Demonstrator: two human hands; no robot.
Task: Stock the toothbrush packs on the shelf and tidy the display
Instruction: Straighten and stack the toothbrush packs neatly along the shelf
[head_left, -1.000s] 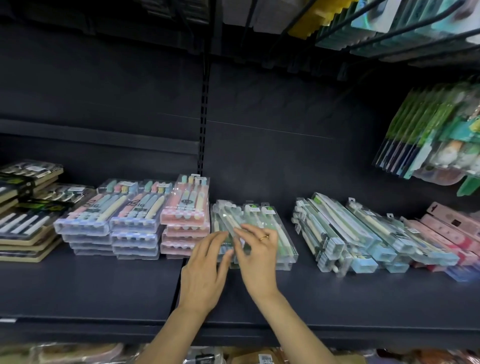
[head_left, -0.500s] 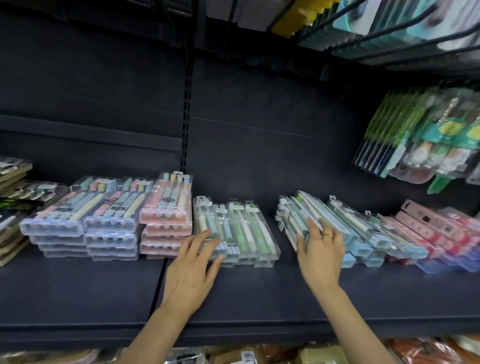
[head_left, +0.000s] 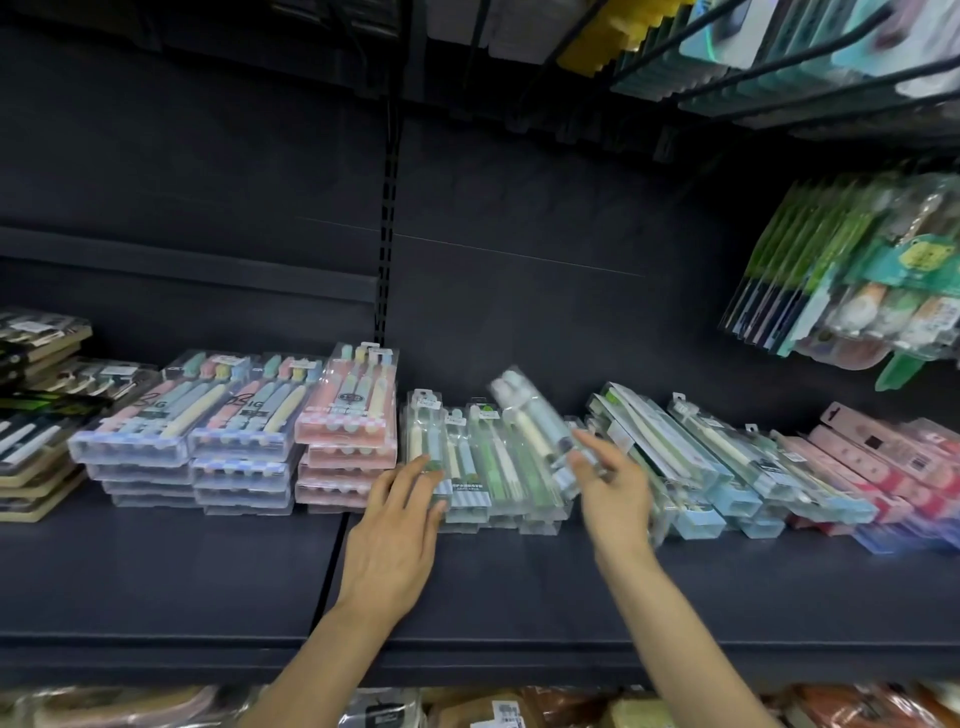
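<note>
A low stack of clear packs with green toothbrushes (head_left: 488, 467) lies mid-shelf on the dark shelf (head_left: 208, 582). My left hand (head_left: 395, 530) rests with straight fingers on the stack's front left corner. My right hand (head_left: 618, 488) grips the lower end of one clear toothbrush pack (head_left: 530, 421). That pack is tilted, blurred and lifted over the right side of the green stack. Just right of it, a row of blue-and-white packs (head_left: 717, 457) leans slanted against each other.
Pastel pack stacks (head_left: 208, 431) and a pink stack (head_left: 348, 415) stand to the left, dark packs (head_left: 36, 415) at far left. Pink packs (head_left: 872, 457) lie far right. Hanging packs (head_left: 852, 270) on hooks jut out at upper right. The shelf's front strip is bare.
My right hand went from the green stack to the leaning row on the right and came back left holding one clear pack. My left hand stayed on the green stack.
</note>
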